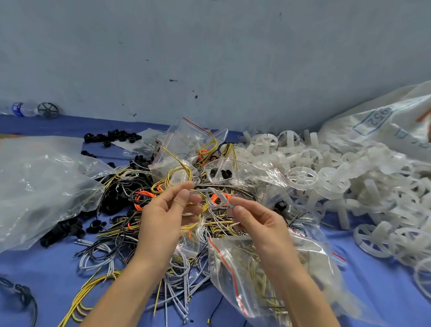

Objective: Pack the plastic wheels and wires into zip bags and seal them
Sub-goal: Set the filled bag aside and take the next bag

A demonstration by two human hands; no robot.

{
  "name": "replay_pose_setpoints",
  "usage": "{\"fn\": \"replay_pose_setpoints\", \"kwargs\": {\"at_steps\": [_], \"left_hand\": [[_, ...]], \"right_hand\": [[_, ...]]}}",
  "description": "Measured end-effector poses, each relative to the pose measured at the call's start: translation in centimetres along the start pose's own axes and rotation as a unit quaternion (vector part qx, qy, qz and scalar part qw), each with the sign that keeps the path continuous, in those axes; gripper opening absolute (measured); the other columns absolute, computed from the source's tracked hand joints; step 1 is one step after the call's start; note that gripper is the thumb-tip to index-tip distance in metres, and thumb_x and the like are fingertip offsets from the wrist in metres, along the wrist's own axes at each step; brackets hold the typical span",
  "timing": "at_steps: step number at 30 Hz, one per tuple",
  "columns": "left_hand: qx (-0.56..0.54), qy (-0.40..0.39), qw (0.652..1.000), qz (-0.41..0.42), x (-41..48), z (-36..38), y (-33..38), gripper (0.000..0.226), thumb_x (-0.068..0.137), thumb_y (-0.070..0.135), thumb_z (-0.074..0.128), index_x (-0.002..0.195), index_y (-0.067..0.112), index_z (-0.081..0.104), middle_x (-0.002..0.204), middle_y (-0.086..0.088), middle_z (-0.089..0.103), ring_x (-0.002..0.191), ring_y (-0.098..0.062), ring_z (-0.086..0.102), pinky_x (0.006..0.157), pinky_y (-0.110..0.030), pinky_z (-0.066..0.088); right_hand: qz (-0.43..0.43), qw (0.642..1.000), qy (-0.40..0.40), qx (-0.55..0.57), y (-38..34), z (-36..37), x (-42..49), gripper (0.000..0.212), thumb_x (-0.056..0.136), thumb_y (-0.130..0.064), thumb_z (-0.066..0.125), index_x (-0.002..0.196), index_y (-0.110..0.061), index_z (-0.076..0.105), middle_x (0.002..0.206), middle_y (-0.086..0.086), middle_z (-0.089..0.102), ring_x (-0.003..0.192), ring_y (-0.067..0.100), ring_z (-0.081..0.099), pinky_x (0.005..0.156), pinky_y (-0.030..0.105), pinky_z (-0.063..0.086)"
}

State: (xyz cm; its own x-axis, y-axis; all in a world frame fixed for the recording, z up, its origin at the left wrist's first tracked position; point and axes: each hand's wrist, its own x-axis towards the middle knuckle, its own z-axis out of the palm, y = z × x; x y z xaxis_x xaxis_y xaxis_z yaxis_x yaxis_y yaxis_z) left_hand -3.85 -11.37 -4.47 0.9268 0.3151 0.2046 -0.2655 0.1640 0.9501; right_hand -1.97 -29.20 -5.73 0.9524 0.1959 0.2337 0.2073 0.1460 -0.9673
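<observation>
My left hand [164, 211] and my right hand [259, 220] are raised over a tangle of wires [153, 210], each pinching one end of a small clear zip bag [213, 194] stretched between them. Coiled yellow, white and orange wires show through and behind the bag. Below my right wrist lies a zip bag with a red strip, filled with wires [259, 276]. A heap of translucent white plastic wheels [363, 192] covers the right side of the blue table. More zip bags with wires and wheels [193, 140] lie behind the tangle.
A big crumpled clear plastic sheet [24, 188] lies at the left. Black plastic rings [112, 136] are scattered behind and under the wires. A large white printed sack [395, 119] leans against the wall at right. A water bottle [18, 108] lies at the far left by the wall.
</observation>
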Motion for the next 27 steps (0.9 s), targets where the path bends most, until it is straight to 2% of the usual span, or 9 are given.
{"fn": "replay_pose_setpoints", "kwargs": {"at_steps": [4, 8, 12, 14, 17, 22, 25, 26, 27], "left_hand": [[-0.252, -0.044, 0.958, -0.131, -0.7, 1.9, 0.5, 0.022, 0.097, 0.014, 0.05, 0.114, 0.012, 0.063, 0.095, -0.004, 0.074, 0.093, -0.016, 0.069, 0.084, -0.034, 0.059], [-0.281, -0.027, 0.949, -0.141, -1.7, 3.3, 1.0, 0.017, 0.099, 0.009, 0.048, 0.106, 0.009, 0.063, 0.081, -0.006, 0.071, 0.075, -0.014, 0.07, 0.07, -0.026, 0.061], [-0.25, -0.019, 0.957, -0.143, -2.4, 3.8, 1.4, 0.017, 0.1, 0.008, 0.047, 0.106, 0.009, 0.062, 0.09, -0.011, 0.07, 0.071, -0.014, 0.07, 0.064, -0.021, 0.059], [-0.244, -0.035, 0.956, -0.158, -2.8, 3.9, 1.4, 0.017, 0.101, 0.009, 0.046, 0.107, 0.011, 0.062, 0.09, -0.011, 0.072, 0.071, -0.014, 0.07, 0.06, -0.022, 0.058], [-0.207, -0.042, 0.964, -0.16, -3.2, 3.7, 1.2, 0.016, 0.101, 0.012, 0.046, 0.107, 0.015, 0.061, 0.088, -0.008, 0.072, 0.073, -0.016, 0.068, 0.064, -0.027, 0.057], [-0.086, -0.006, 0.995, -0.05, -2.8, 2.5, 1.4, 0.012, 0.102, 0.012, 0.046, 0.105, 0.014, 0.057, 0.09, -0.005, 0.075, 0.076, -0.018, 0.073, 0.065, -0.026, 0.059], [0.033, -0.002, 0.999, 0.031, -2.2, 0.8, 1.9, 0.01, 0.102, 0.016, 0.047, 0.108, 0.018, 0.055, 0.091, 0.001, 0.075, 0.076, -0.02, 0.073, 0.065, -0.026, 0.059], [0.068, -0.01, 0.997, 0.048, -2.0, 0.1, 2.0, 0.011, 0.102, 0.017, 0.047, 0.109, 0.02, 0.055, 0.092, 0.001, 0.075, 0.076, -0.019, 0.073, 0.064, -0.026, 0.058], [0.098, -0.024, 0.993, 0.053, -1.8, -0.8, 2.2, 0.012, 0.102, 0.018, 0.048, 0.111, 0.021, 0.056, 0.094, 0.001, 0.075, 0.075, -0.018, 0.073, 0.062, -0.025, 0.058]], "right_hand": [[-0.04, 0.997, -0.024, -0.067, -1.3, 1.9, -0.8, 0.031, 0.096, -0.018, 0.065, 0.096, -0.047, 0.076, 0.093, -0.011, 0.077, 0.09, -0.001, 0.07, 0.072, 0.012, 0.05], [-0.075, 0.995, -0.022, -0.056, -2.2, 2.7, -1.4, 0.028, 0.098, -0.012, 0.06, 0.102, -0.034, 0.078, 0.1, -0.006, 0.077, 0.097, 0.006, 0.07, 0.082, 0.016, 0.051], [-0.07, 0.996, 0.001, -0.047, -2.0, 3.1, -1.8, 0.025, 0.098, -0.006, 0.057, 0.101, -0.02, 0.078, 0.099, 0.001, 0.077, 0.097, 0.012, 0.071, 0.086, 0.024, 0.054], [-0.054, 0.998, 0.002, -0.031, -1.9, 3.3, -2.2, 0.026, 0.097, -0.002, 0.057, 0.097, -0.017, 0.078, 0.094, 0.005, 0.077, 0.088, 0.01, 0.07, 0.08, 0.024, 0.055], [-0.026, 0.999, -0.011, 0.015, -2.2, 3.1, -2.6, 0.027, 0.096, 0.0, 0.058, 0.095, -0.018, 0.077, 0.089, 0.002, 0.077, 0.082, 0.004, 0.069, 0.07, 0.016, 0.052], [0.003, 0.995, -0.037, -0.088, -2.5, 2.0, -3.0, 0.025, 0.097, -0.01, 0.062, 0.112, -0.029, 0.069, 0.099, -0.014, 0.076, 0.091, -0.005, 0.068, 0.072, 0.012, 0.049], [0.026, 0.981, 0.021, -0.193, -3.1, 0.9, -3.3, 0.018, 0.098, -0.024, 0.061, 0.11, -0.034, 0.07, 0.102, -0.009, 0.075, 0.096, 0.009, 0.069, 0.082, 0.031, 0.055], [0.028, 0.972, 0.044, -0.227, -3.6, 0.6, -3.5, 0.014, 0.098, -0.031, 0.06, 0.106, -0.033, 0.071, 0.097, -0.008, 0.074, 0.092, 0.015, 0.069, 0.081, 0.037, 0.056], [0.029, 0.962, 0.056, -0.266, -4.0, 0.5, -3.6, 0.017, 0.095, -0.042, 0.059, 0.102, -0.033, 0.07, 0.091, -0.009, 0.073, 0.087, 0.015, 0.068, 0.077, 0.036, 0.056]]}}
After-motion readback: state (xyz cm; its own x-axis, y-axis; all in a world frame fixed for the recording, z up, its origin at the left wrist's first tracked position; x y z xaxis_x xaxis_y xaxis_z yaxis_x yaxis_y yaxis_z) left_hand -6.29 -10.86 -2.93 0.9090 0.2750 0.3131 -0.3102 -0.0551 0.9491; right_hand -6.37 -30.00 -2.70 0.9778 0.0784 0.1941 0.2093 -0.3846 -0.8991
